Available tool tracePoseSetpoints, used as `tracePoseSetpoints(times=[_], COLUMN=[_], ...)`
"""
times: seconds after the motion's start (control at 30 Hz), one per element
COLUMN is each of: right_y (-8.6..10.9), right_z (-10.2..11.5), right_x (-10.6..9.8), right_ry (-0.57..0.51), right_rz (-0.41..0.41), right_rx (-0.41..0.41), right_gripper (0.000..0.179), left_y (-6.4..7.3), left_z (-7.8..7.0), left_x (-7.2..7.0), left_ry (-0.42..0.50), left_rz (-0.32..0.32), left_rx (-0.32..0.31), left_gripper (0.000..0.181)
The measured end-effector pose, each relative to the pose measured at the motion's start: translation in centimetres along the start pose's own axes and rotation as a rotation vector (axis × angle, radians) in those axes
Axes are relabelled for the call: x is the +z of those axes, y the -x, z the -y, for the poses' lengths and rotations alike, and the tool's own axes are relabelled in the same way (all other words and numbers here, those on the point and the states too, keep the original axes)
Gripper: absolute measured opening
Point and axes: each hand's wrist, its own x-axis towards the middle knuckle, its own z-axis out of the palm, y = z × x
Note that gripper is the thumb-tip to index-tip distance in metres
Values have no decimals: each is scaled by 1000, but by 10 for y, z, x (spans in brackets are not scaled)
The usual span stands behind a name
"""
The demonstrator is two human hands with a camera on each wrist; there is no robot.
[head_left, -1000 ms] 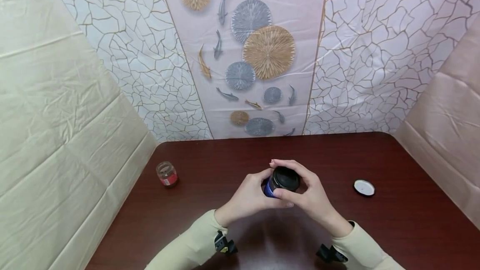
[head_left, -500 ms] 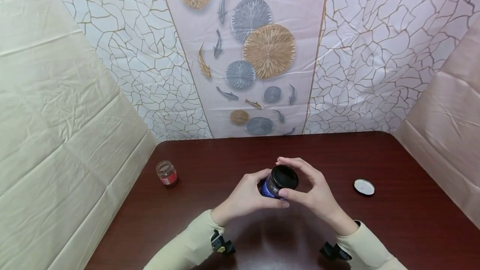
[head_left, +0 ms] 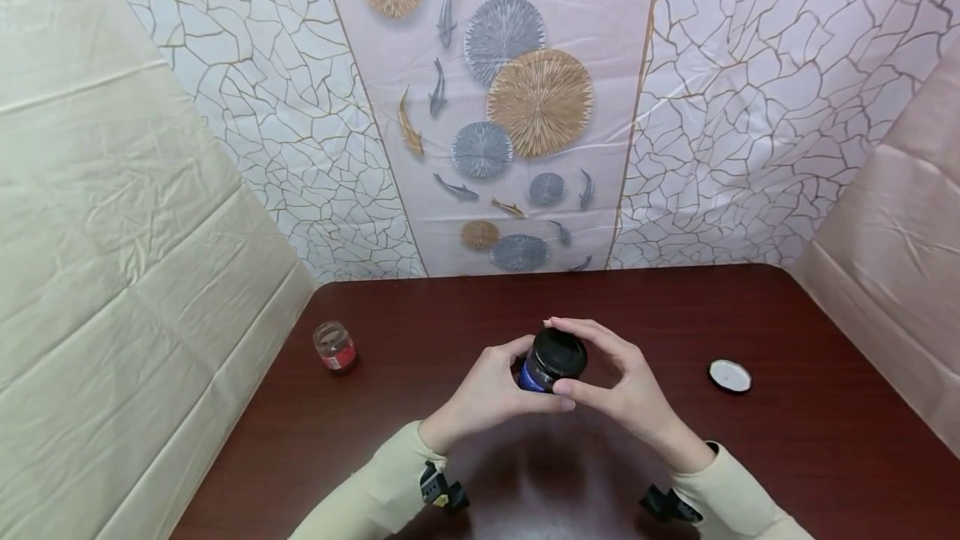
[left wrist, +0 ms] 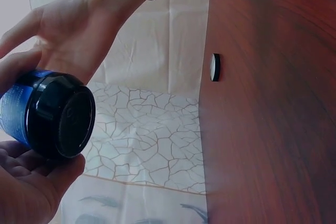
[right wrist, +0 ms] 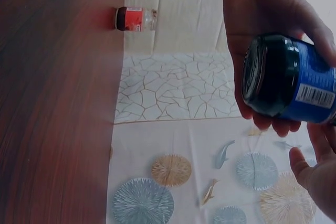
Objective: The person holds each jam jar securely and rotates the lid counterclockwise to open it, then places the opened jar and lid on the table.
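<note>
A dark jar with a blue label [head_left: 532, 378] is held above the table between both hands, its black lid [head_left: 562, 353] on top and tilted toward me. My left hand [head_left: 487, 390] grips the jar's body from the left, thumb in front and fingers behind. From the right, my right hand [head_left: 618, 373] pinches the lid's edge with thumb and fingertips, its palm apart from the jar. In the left wrist view, the jar's dark round base [left wrist: 75, 123] faces the table. A barcode [right wrist: 315, 96] shows on the label in the right wrist view.
A clear glass jar with a red label [head_left: 334, 348] stands uncapped at the table's left. A loose black-rimmed lid [head_left: 729, 375] lies white side up on the right. Cream cloth [head_left: 172, 273] and patterned cloth [head_left: 352, 215] hang around the dark red tabletop [head_left: 420, 307].
The blue-labelled jar has shifted slightly left in the left hand. The right hand's fingertips drew away to the right, then came back to the lid's far edge.
</note>
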Motion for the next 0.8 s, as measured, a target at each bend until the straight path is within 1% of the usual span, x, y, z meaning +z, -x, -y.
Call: tracePoseSetpoints(times=[0.1, 0.27, 0.47, 0.6, 0.8], right_y=[-1, -1, -3, -6, -6], right_z=[1, 1, 1, 2, 2], right_x=[3, 8, 10, 8, 2], right_ry=[12, -7, -26, -49, -63], right_rz=[-13, -38, -43, -14, 66], right_rx=[13, 15, 14, -7, -23], right_gripper=[68, 67, 65, 64, 65], left_y=[-1, -2, -4, -4, -2], left_z=[1, 2, 1, 1, 0], left_x=[2, 6, 8, 7, 5], left_ry=[-3, -7, -22, -10, 44], left_rz=[-6, 6, 4, 25, 62], left_rx=[1, 7, 21, 37, 42], left_gripper=[51, 51, 54, 55, 56])
